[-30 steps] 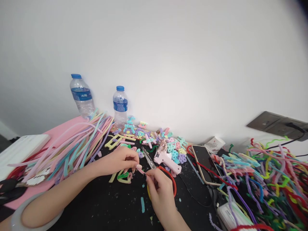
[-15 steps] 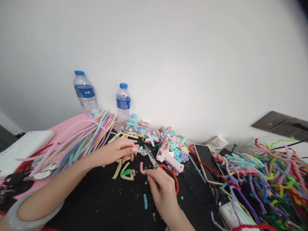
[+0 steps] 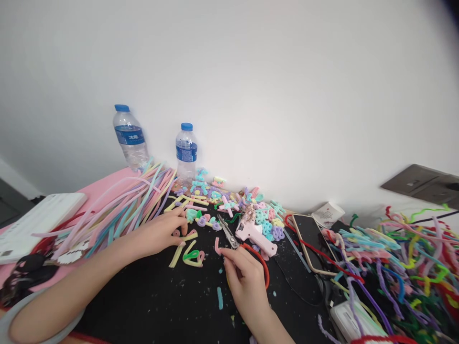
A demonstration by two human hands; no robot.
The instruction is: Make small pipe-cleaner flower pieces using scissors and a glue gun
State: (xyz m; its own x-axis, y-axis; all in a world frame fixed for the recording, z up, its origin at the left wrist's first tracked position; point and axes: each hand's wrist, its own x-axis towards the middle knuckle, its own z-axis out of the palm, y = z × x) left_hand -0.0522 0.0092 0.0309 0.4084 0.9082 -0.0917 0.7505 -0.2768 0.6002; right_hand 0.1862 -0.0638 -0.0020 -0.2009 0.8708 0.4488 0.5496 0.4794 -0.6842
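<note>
My right hand [image 3: 247, 282] is closed in a pinch on a short, bent pink pipe cleaner piece [image 3: 217, 246], whose free end sticks up past the fingertips. Over the left part of the black mat, my left hand [image 3: 168, 231] has thumb and forefinger closed around a yellow pipe cleaner piece with a pink curl [image 3: 191, 235], which lies on the mat. Just in front lies a yellow loop with green and pink curls [image 3: 193, 256], beside a yellow strip [image 3: 175, 256]. Scissors [image 3: 228, 231] with orange handles lie partly under my right hand.
A pink glue gun [image 3: 256, 234] lies beside pipe cleaner flowers [image 3: 267, 227]. Two water bottles [image 3: 186, 153] stand by the wall. Long pipe cleaners [image 3: 125, 205] lie left. Rightward are a phone [image 3: 315, 243], a paper cup [image 3: 328, 213] and a tangled pipe cleaner heap [image 3: 405, 277].
My left hand has moved left and down, away from the small flower-like pieces, onto the yellow piece with the pink curl. My right hand keeps its pinch on the pink piece.
</note>
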